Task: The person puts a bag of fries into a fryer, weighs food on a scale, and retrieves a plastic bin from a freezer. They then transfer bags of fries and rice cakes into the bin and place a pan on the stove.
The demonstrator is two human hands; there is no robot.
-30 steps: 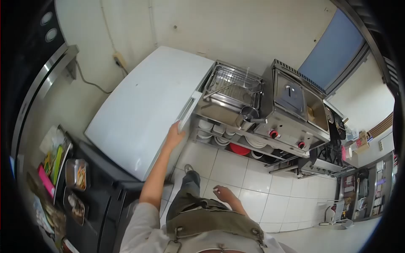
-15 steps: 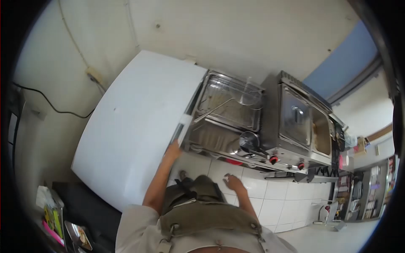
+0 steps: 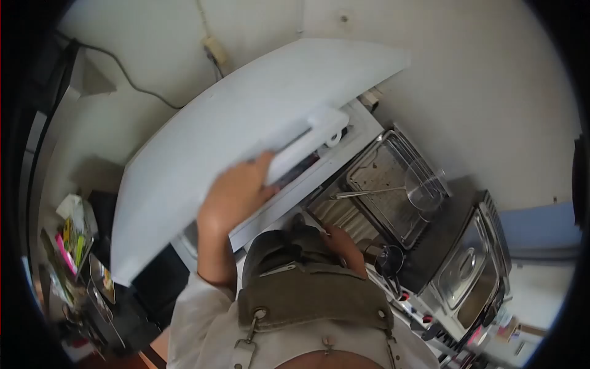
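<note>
A white chest freezer lid (image 3: 203,132) is tilted up, and my left hand (image 3: 243,190) is closed round the handle along its front edge. Beneath the lid, a gap shows part of the freezer's inside, with dark contents too blurred to name. My right hand (image 3: 344,246) hangs low in front of my apron (image 3: 313,292), close to the front edge of the steel fryer unit. Its fingers look curled; whatever they may hold is hidden.
Right of the freezer, a wire-rimmed steel tray (image 3: 381,178) carries a long-handled strainer (image 3: 424,187). Further right stands a steel unit with a lidded pan (image 3: 464,270). A dark surface with packets (image 3: 74,240) lies at the left. A cable (image 3: 129,74) runs along the wall.
My left hand has raised the freezer lid, which was down before, and a gap has opened under it. The view has turned, and my right hand is now nearer the fryer unit.
</note>
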